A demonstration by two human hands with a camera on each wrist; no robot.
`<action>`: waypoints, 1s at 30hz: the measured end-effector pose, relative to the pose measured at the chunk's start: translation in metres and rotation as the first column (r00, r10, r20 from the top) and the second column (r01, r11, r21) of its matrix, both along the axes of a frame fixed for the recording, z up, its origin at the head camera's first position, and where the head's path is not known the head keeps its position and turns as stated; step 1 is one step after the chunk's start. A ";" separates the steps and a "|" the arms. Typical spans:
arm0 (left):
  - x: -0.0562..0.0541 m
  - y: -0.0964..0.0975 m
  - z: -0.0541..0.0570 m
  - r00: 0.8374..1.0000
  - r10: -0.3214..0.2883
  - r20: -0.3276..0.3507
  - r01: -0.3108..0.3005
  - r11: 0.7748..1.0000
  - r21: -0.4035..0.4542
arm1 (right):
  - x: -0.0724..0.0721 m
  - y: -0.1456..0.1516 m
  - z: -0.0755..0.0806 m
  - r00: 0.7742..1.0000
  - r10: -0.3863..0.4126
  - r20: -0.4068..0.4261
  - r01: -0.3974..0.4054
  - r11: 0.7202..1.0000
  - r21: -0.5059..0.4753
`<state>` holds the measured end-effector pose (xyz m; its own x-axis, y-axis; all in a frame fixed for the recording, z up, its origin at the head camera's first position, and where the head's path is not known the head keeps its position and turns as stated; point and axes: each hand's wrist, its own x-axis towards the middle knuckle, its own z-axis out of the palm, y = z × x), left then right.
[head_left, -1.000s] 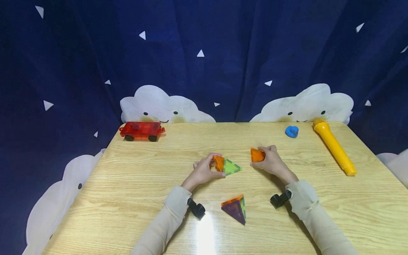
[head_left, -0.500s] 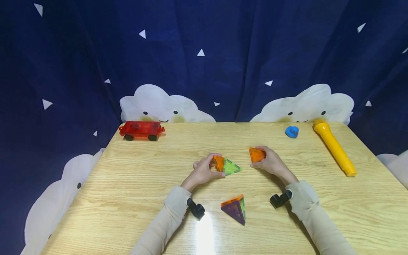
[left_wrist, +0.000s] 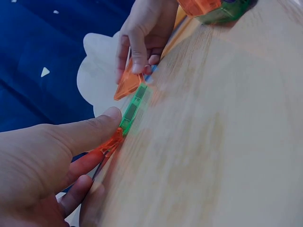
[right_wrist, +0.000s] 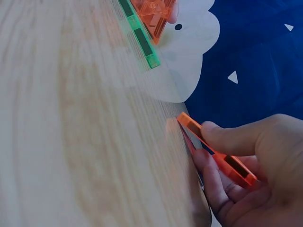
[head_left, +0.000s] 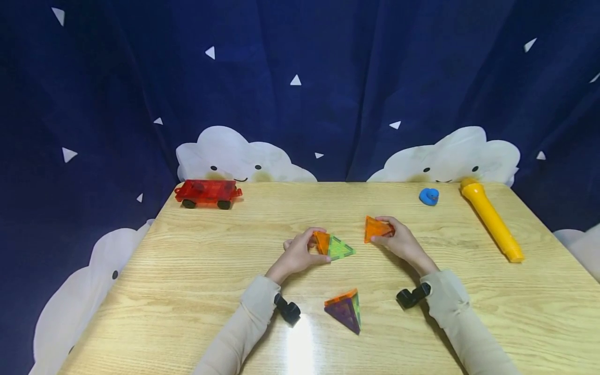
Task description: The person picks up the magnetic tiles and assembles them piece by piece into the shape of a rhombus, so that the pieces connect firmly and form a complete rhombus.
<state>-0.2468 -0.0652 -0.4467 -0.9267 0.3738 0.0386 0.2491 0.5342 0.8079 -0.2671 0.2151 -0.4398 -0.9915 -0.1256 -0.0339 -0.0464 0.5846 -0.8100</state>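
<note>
My left hand pinches a translucent orange triangular magnetic tile between thumb and fingers. A green triangular magnetic tile lies against its right edge, flat on the table. To the right, my right hand grips another orange triangular magnetic tile, tilted with its edge low over the table. In the right wrist view, thumb and fingers pinch this orange tile along its edge; whether more tiles are behind it I cannot tell. Nearer the body stands a small pyramid of purple, orange and green tiles.
On the wooden table, a red toy wagon stands at the back left. A blue rubber duck and a long yellow toy microphone are at the back right. A dark blue curtain hangs behind.
My right hand has shifted its orange tile slightly left and turned it so that more of its face shows. My left hand and its tiles have stayed in place.
</note>
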 end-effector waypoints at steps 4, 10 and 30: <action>0.000 0.000 -0.001 1.000 0.001 0.001 -0.001 1.000 0.006 | 0.000 -0.001 0.001 0.999 -0.012 0.038 0.014 0.997 -0.070; -0.001 0.000 -0.002 1.000 0.000 -0.007 0.000 1.000 0.004 | 0.001 -0.004 0.001 0.999 0.001 0.042 0.009 0.972 -0.233; 0.000 0.000 -0.002 1.000 0.001 -0.008 -0.001 1.000 -0.009 | 0.007 -0.030 -0.002 0.994 0.082 -0.070 -0.102 0.918 -0.383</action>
<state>-0.2473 -0.0650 -0.4485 -0.9269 0.3729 0.0424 0.2544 0.5414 0.8014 -0.2598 0.1854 -0.4418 -0.9741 -0.2093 0.0860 -0.1324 0.2189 -0.9667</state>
